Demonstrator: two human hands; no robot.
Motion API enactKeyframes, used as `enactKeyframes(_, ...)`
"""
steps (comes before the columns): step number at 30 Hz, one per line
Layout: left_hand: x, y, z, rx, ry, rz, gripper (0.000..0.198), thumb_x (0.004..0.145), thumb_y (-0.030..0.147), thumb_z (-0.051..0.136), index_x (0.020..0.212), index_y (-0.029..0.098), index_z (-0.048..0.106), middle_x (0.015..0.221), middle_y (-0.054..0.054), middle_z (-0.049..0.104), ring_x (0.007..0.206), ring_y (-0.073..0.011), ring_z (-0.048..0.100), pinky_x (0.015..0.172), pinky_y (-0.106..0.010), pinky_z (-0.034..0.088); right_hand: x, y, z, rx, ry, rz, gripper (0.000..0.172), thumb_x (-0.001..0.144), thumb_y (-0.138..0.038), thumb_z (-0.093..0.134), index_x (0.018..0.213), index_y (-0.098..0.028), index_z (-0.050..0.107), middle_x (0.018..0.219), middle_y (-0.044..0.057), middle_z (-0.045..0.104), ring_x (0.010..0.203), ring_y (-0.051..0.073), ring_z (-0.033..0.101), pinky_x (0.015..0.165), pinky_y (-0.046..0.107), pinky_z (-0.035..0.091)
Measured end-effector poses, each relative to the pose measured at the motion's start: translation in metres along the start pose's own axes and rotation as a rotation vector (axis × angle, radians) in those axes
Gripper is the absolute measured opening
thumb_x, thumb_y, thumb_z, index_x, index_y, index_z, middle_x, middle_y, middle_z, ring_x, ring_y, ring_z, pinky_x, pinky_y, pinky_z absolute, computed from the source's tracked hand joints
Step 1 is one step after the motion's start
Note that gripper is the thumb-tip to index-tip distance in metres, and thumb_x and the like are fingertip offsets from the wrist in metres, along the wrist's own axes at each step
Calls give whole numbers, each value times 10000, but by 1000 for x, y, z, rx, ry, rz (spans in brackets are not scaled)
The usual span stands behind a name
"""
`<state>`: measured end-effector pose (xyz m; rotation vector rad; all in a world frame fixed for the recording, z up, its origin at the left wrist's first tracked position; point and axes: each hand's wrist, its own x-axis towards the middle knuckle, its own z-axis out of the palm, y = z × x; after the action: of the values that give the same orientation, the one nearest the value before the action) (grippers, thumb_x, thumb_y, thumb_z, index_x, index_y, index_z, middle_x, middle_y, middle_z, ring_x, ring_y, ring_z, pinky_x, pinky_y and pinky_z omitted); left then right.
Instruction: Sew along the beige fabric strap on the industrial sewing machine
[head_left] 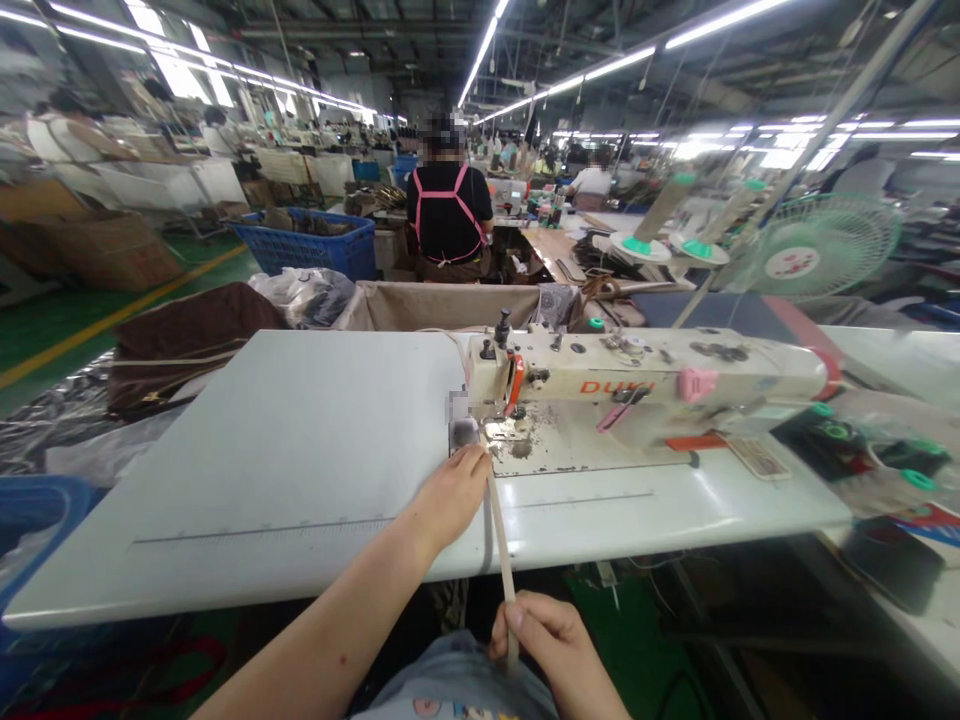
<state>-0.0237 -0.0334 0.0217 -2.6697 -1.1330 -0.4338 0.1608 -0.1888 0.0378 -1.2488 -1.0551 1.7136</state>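
A narrow beige strip (501, 535) runs from the needle area of a sewing machine (555, 390) down over the table's front edge. My left hand (456, 492) lies just in front of the presser foot, its fingers drawn together on the strip's upper part; the fingertips are partly hidden. Below the table edge, close to my body, my right hand (546, 638) pinches the lower part of the strip between thumb and fingers. Between the two hands the strip looks fairly straight. The white sewing table (300, 430) carries a printed ruler line along its front.
Behind the machine are a fabric-lined bin (442, 305) and thread cones (660, 215). A green fan (817, 245) stands at the right. Blue baskets (307, 245) and a brown cloth bag (195, 340) are to the left. Another person (448, 215) sits ahead, back turned.
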Motion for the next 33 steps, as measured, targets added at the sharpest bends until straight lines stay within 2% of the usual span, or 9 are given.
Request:
enactKeyframes(8, -1, 1, 0, -16, -7, -8, 275, 1041, 107, 474, 1249, 101, 652, 1336, -151, 671, 1352, -272, 592, 1222, -436, 455, 8, 10, -2, -9, -39, -44, 533, 882, -680, 740, 736, -171, 800, 653, 46, 699, 638, 176, 615, 649, 298, 473)
enactKeyframes(17, -1, 1, 1, -23, -33, -3, 250, 1034, 113, 491, 1232, 108, 643, 1308, -132, 664, 1315, -281, 601, 1207, -414, 458, 11, -7, -2, -234, 12, -173, 502, 852, -669, 776, 727, -184, 781, 809, 55, 687, 814, 222, 634, 781, 331, 471)
enactKeyframes(19, -1, 0, 2, -56, -22, 2, 235, 1028, 101, 485, 1201, 117, 643, 1265, -134, 670, 1298, -282, 608, 1196, -431, 468, 14, -7, 0, -181, 41, -133, 479, 847, -667, 785, 794, -190, 793, 814, 58, 721, 804, 218, 640, 774, 328, 480)
enactKeyframes(23, -1, 0, 3, -143, 30, -62, 238, 1027, 99, 479, 1219, 147, 610, 1260, -136, 666, 1250, -265, 637, 1147, -441, 515, 16, -6, 5, 21, 61, 5, 514, 821, -699, 798, 916, -193, 782, 726, 43, 756, 660, 180, 629, 671, 300, 483)
enactKeyframes(33, 0, -1, 0, -94, -7, -53, 230, 1036, 111, 474, 1232, 140, 590, 1313, -132, 662, 1294, -269, 636, 1182, -425, 496, 10, -10, 5, 55, 86, 21, 525, 804, -696, 819, 814, -172, 790, 699, 49, 760, 671, 181, 649, 695, 304, 503)
